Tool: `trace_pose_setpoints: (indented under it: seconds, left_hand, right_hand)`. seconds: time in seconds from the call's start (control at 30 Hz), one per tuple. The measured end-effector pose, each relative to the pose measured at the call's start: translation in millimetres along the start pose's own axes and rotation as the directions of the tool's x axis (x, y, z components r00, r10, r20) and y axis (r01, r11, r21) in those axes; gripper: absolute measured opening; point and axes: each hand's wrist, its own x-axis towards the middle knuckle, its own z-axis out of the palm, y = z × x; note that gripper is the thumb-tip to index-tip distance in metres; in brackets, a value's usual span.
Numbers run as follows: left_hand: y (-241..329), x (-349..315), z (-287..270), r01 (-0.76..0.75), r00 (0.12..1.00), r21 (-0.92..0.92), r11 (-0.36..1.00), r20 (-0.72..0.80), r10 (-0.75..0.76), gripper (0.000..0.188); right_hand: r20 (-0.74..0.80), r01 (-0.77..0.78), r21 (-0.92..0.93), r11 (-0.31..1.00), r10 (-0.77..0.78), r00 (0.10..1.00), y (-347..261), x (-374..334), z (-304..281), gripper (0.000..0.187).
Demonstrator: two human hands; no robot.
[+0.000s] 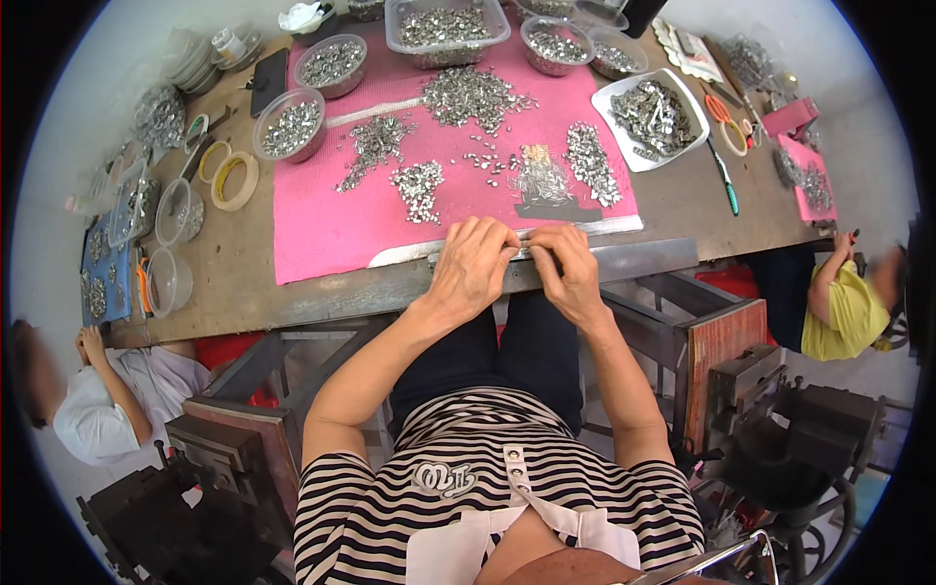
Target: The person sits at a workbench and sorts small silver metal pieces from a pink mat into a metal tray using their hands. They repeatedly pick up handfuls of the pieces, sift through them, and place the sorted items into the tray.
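My left hand [471,261] and my right hand [569,271] meet at the table's front edge, thumbs and fingertips pinched close together. What lies between the fingertips is too small and covered to name. Both rest by a grey metal bar [643,261] running along the edge. Just beyond my hands, a pink mat [331,229] carries loose heaps of small silvery metal pieces. Nearest are a bundle of thin metal pins [544,183], a heap of small pieces [417,190] and a pile of longer pieces [592,164].
Tubs of metal parts [447,57] line the back; a white dish [634,161] stands at right. Tape rolls [234,183], a phone [269,83], scissors [723,112] and a green-handled tool [727,185] lie around the mat. People sit at left [107,409] and right [846,302].
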Motion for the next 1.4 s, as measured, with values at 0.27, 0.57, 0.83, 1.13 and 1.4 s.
trace_pose_setpoints:
  seconds: [0.27,0.57,0.83,1.13,1.4]
  left_hand:
    - [1,0,-1,-0.041,0.999,0.085,0.996,0.004,0.040,0.013]
    - [5,-16,-7,-0.186,0.982,0.332,0.925,0.026,0.188,0.026]
    - [-93,89,-23,0.008,0.993,0.389,0.921,-0.115,0.040,0.015]
    - [-117,117,-6,0.012,0.992,0.516,0.857,-0.117,0.056,0.007]
    - [-125,119,-5,-0.033,0.994,0.477,0.878,-0.074,0.077,0.006]
  right_hand:
    - [-0.074,-0.108,0.072,0.992,0.114,0.991,3,0,2,0.005]
    - [-0.132,-0.070,0.064,0.995,0.078,0.988,0,-3,4,0.008]
    - [-0.131,-0.065,0.060,0.996,0.072,0.989,2,-2,5,0.008]
    - [-0.137,-0.044,0.073,0.996,0.053,0.989,2,-2,5,0.010]
    - [-0.137,-0.064,0.081,0.995,0.075,0.988,1,-2,5,0.007]
